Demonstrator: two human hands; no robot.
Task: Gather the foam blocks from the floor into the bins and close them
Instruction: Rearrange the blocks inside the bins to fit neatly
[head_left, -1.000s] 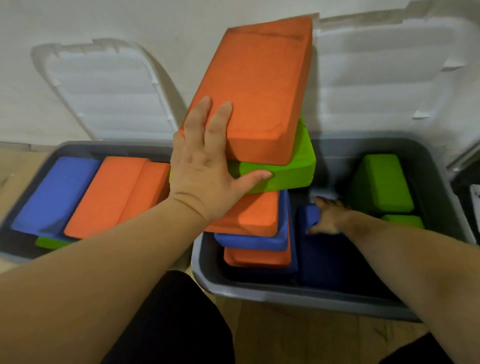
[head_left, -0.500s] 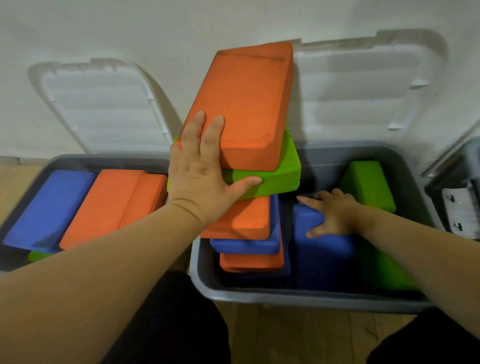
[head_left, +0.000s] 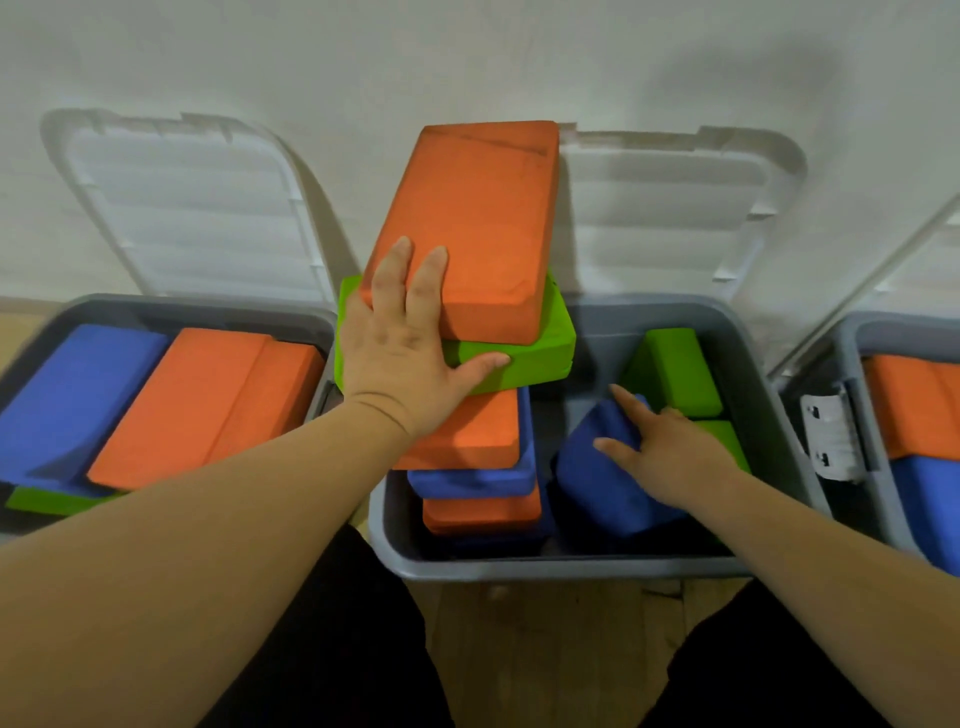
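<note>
A tall stack of foam blocks stands in the left half of the middle grey bin (head_left: 519, 569). Its top orange block (head_left: 478, 218) leans over a green block (head_left: 530, 353), with orange and blue blocks (head_left: 472, 480) beneath. My left hand (head_left: 405, 353) lies on the stack, fingers straight on the orange block and thumb against the green one. Inside the same bin my right hand (head_left: 670, 449) grips a tilted blue block (head_left: 597, 483) at its far edge. Green blocks (head_left: 675, 369) sit behind that hand.
The left bin (head_left: 182, 304) holds blue, orange and green blocks, its white lid (head_left: 197, 208) propped against the wall. The middle bin's lid (head_left: 660, 208) also stands open. A third bin (head_left: 852, 332) at the right edge holds orange and blue blocks. Wooden floor and my dark-clothed legs are below.
The blue block under my right hand has tipped up from lying flat. My left hand stays on the stack. The view has shifted, bringing the third bin into sight.
</note>
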